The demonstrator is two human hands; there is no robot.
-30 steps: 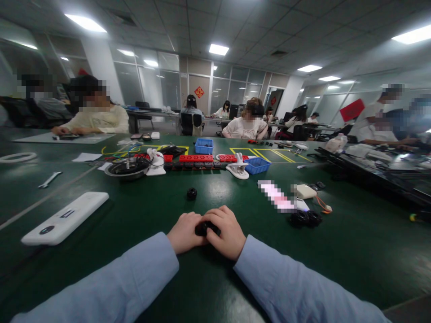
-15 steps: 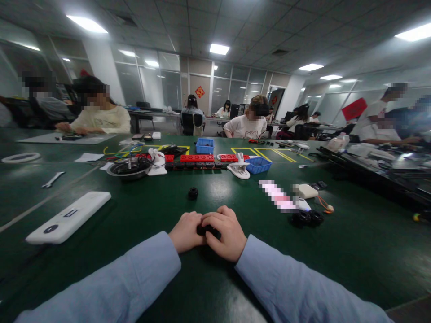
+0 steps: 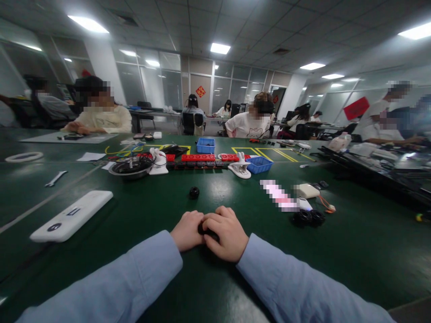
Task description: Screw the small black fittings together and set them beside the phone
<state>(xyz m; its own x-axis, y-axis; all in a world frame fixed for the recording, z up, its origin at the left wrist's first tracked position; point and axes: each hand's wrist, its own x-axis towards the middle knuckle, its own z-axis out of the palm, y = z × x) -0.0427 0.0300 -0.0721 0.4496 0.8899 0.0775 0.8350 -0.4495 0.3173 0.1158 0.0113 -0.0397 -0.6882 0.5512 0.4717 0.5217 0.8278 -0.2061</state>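
Both hands meet low over the green table, around a dark object that is mostly hidden. My left hand is closed on its left side. My right hand curls its fingers over the top and right side of it. Beyond the hands, a small black ring-shaped part lies alone on the table. Two more black round parts sit to the right, beside a white box with an orange cable.
A long white device and a wrench lie at left. Across the table stand a round metal tray, a red strip, a white clamp and blue baskets. People sit beyond the table.
The whole view has shifted slightly. Both hands keep nearly the same grip on the dark object. The person across the table has leaned a little to the right.
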